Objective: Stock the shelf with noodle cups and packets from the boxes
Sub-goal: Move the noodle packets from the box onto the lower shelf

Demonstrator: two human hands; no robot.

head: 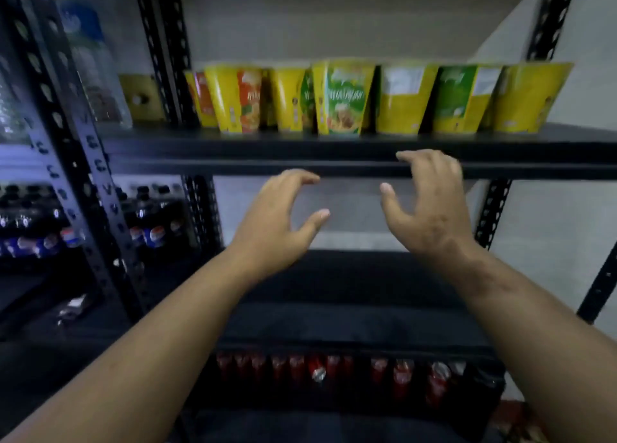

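1. Upper shelf (pixel 334 148): black metal board on slotted uprights, far side of the scene. It carries a row of noodle cups (pixel 340 98) standing upright and close together from the left upright almost to the right one.
2. Noodle cups, detail: yellow bodies with tapered sides. Some show orange panels, some green, one a white label. The print is too blurred to read. A second rank stands partly hidden behind the front one.
3. Left hand (pixel 277 218): raised in front of the shelf edge, just below the cups. Its fingers (pixel 300 177) are spread and loosely curved, with the thumb apart from them. It holds nothing.
4. Right hand (pixel 427 205): raised beside the left one with a gap between them. Its fingers (pixel 410 158) are curved and spread, their tips level with the shelf's front edge. Contact with the edge cannot be told. It holds nothing.
5. Middle shelf (pixel 350 309): dark board, near, under both forearms.
6. Lower tier: red-capped bottles (pixel 320 372) in a row, seen from above.
7. Left rack (pixel 66 162): separate black unit. Clear water bottles (pixel 90 61) stand on its upper level and dark cola bottles (pixel 150 222) on the level below.
8. Small yellow box (pixel 140 98): on the upper level, left of the cups, beside the upright.
9. Back wall (pixel 334 15): pale and plain behind the racks.
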